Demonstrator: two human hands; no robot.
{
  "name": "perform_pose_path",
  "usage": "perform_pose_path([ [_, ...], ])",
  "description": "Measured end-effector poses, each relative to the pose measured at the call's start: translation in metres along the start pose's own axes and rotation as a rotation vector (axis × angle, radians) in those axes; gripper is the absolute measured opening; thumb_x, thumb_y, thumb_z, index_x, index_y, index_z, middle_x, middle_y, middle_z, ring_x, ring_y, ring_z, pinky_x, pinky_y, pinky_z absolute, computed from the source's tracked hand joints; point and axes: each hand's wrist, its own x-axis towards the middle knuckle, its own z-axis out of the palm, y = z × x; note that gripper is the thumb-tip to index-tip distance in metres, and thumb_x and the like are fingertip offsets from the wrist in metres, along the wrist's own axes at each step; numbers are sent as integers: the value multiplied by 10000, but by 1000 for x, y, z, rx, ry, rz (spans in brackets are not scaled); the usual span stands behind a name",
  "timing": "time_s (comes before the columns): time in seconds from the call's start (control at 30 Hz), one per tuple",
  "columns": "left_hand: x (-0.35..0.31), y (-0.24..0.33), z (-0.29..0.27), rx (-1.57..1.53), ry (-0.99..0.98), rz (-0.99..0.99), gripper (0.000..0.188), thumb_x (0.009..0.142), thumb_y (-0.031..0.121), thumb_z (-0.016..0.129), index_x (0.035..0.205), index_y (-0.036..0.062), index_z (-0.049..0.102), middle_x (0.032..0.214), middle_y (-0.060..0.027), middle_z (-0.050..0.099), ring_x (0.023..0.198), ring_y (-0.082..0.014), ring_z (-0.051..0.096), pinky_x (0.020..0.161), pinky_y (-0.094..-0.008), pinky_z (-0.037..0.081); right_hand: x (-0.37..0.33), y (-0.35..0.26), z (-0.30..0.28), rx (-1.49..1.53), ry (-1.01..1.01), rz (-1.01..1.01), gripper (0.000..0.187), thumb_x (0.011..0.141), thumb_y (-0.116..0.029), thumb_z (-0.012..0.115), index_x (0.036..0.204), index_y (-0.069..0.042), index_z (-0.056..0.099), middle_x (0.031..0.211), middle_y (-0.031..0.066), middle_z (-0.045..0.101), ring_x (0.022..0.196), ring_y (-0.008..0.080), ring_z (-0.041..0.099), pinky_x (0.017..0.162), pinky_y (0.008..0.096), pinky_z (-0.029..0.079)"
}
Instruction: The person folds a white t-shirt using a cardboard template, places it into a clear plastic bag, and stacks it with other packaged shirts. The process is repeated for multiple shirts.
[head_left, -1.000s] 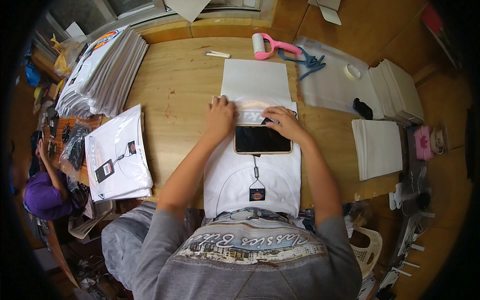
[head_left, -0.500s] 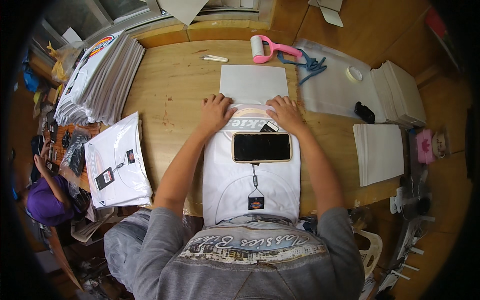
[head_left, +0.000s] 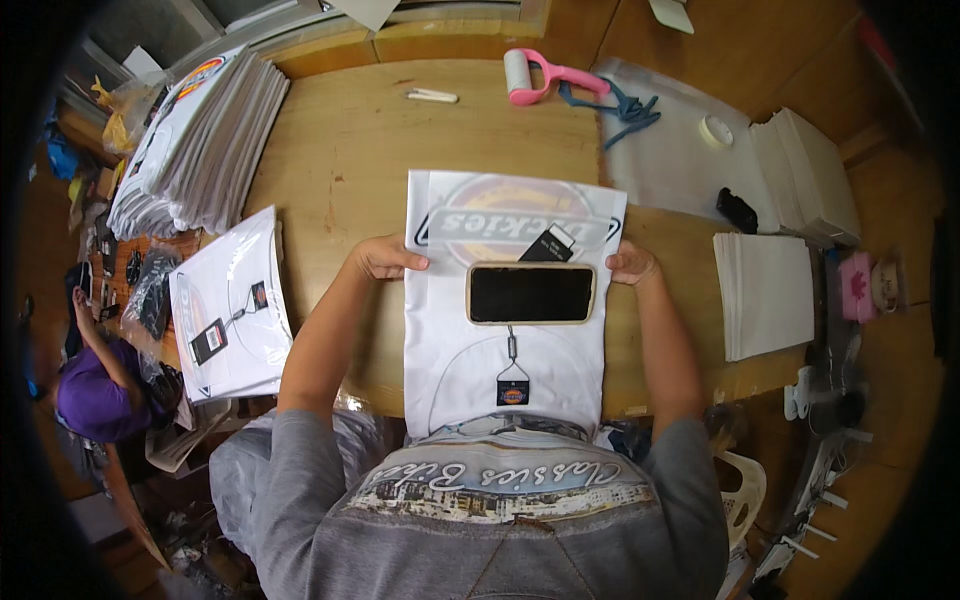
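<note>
A folded white T-shirt [head_left: 455, 350] with a large round print lies before me, its near end at my body. My left hand [head_left: 392, 257] pinches its left edge, thumb on top and fingers mostly beneath. On the right edge, my right hand [head_left: 633, 263] grips the same way. A black phone [head_left: 530, 294] in a pale case covers the shirt's middle; whether it rests on the cloth I cannot tell. Partly behind the phone is a black hang tag [head_left: 546, 245]. A cord runs below it to a small black label [head_left: 513, 392].
At left stand a tall stack of folded white shirts [head_left: 205, 150] and a bagged shirt with tags [head_left: 235, 320]. Tweezers [head_left: 433, 96] and a pink lint roller [head_left: 550, 78] lie at the back. White sheets [head_left: 768, 300] are at right. Another person in purple [head_left: 100, 390] sits far left.
Both hands have moved from the shirt's far end to its sides and nearer to me. The shirt's far end now spreads wider with its print showing more, and the pale sheet beyond it no longer shows.
</note>
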Motion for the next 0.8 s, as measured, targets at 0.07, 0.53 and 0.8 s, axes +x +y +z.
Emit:
perform_pose_path([
  [0.07,-10,-14,14,-27,103,-69,589,682,63,672,1185,-16,375,1119,-123,495,1005,-201,509,850,-308,428,-13,8,15,70,123,94,617,733,-256,645,1209,10,356,1195,105,438,1106,214,413,919,350,341],
  [0.53,-55,-68,94,611,929,25,220,717,56,637,884,-47,538,704,-48,576,588,-79,519,515,-211,427,-63,56,137,-619,1117,-95,463,727,30,587,1149,-52,417,716,88,588,611,82,523,561,188,424],
  [0.8,-68,-91,112,285,922,330,480,758,17,559,1184,25,338,683,-54,559,618,-106,536,584,-225,434,-71,66,146,-604,1109,-247,592,745,46,555,1248,-81,269,746,111,576,645,93,519,613,201,433],
])
